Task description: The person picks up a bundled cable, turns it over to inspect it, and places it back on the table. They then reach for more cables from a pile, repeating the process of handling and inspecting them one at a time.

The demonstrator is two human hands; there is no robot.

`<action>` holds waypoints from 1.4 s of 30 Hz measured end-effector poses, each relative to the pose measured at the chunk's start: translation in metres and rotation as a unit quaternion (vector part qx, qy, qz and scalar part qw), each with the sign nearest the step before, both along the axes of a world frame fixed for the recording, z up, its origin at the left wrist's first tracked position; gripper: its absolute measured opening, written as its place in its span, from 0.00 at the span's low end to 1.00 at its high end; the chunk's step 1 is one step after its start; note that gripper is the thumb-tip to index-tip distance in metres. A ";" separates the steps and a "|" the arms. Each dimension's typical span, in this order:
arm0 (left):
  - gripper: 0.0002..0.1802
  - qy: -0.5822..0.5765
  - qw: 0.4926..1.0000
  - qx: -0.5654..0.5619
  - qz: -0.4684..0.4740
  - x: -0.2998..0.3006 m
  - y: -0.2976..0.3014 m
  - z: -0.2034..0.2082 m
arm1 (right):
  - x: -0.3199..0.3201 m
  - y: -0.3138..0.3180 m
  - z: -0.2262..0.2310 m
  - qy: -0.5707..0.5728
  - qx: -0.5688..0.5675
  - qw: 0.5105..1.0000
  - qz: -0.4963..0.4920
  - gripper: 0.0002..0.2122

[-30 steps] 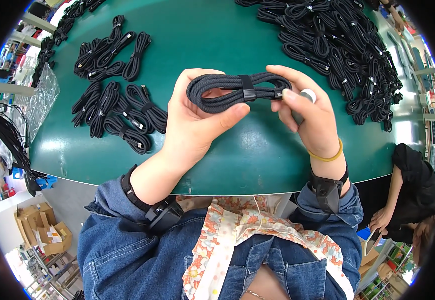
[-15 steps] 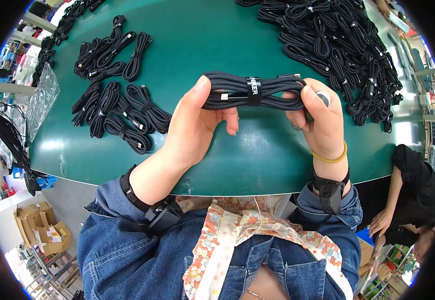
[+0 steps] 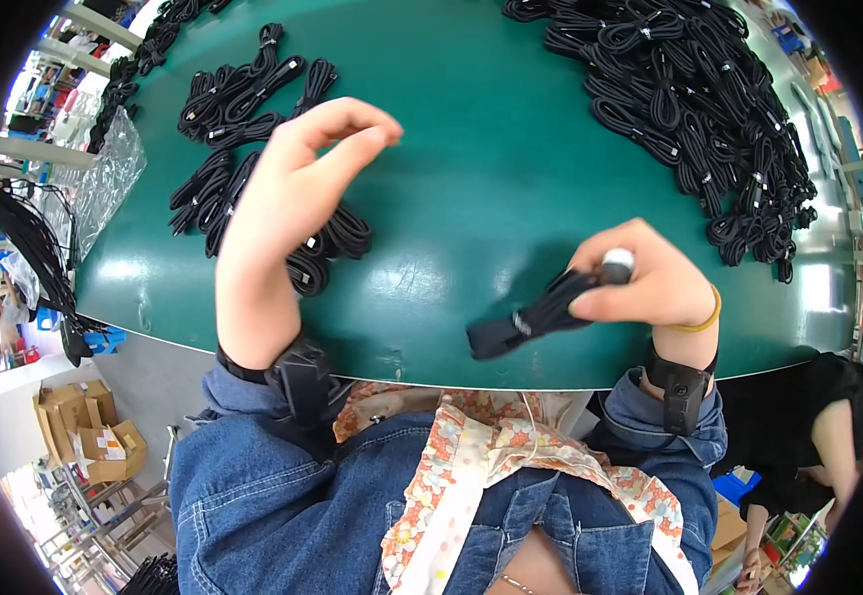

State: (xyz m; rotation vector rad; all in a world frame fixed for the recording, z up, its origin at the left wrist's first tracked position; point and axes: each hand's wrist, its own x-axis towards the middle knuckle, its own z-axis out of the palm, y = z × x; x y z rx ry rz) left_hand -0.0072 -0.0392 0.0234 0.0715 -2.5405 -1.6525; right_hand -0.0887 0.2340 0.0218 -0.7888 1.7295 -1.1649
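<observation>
A bundled black cable [image 3: 533,320] hangs low over the front of the green table, gripped at one end by my right hand [image 3: 649,276]. It is tilted and smeared by motion; its light-marked strap shows near the middle. A white-and-dark round thing [image 3: 617,266] sits at the fingers of that hand. My left hand [image 3: 302,183] is raised over the group of coiled black cables [image 3: 218,178] at the left, with nothing seen in it. Its thumb and fingers curve toward each other with a gap between them. My forearm hides part of that group.
A large heap of bundled black cables [image 3: 684,119] covers the far right of the green table [image 3: 451,198]. At the left edge lies clear plastic film [image 3: 114,183], beside hanging black cables [image 3: 20,238]. Cardboard boxes [image 3: 94,426] stand on the floor. Another person [image 3: 808,426] is at the right.
My left hand has let go of the cable bundle and moved up and left. My right hand has brought the bundle down and turned it. The view has shifted slightly.
</observation>
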 end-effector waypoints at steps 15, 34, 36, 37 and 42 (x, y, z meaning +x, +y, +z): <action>0.20 -0.166 0.862 -0.474 -0.069 0.025 -0.011 -0.005 | -0.020 0.004 -0.019 -0.191 -0.380 0.854 -0.299 0.16; 0.14 -0.004 0.893 0.447 -0.045 0.009 0.053 -0.024 | 0.005 -0.016 -0.022 -0.060 -0.300 0.938 -0.164 0.21; 0.14 0.005 0.904 0.424 -0.056 0.010 0.054 -0.025 | 0.007 -0.017 -0.022 -0.052 -0.308 0.934 -0.173 0.21; 0.14 0.005 0.903 0.426 -0.056 0.010 0.054 -0.025 | 0.008 -0.017 -0.021 -0.043 -0.289 0.938 -0.189 0.20; 0.15 -0.022 0.889 0.453 -0.067 0.011 0.055 -0.024 | 0.008 -0.015 -0.019 -0.030 -0.256 0.940 -0.226 0.19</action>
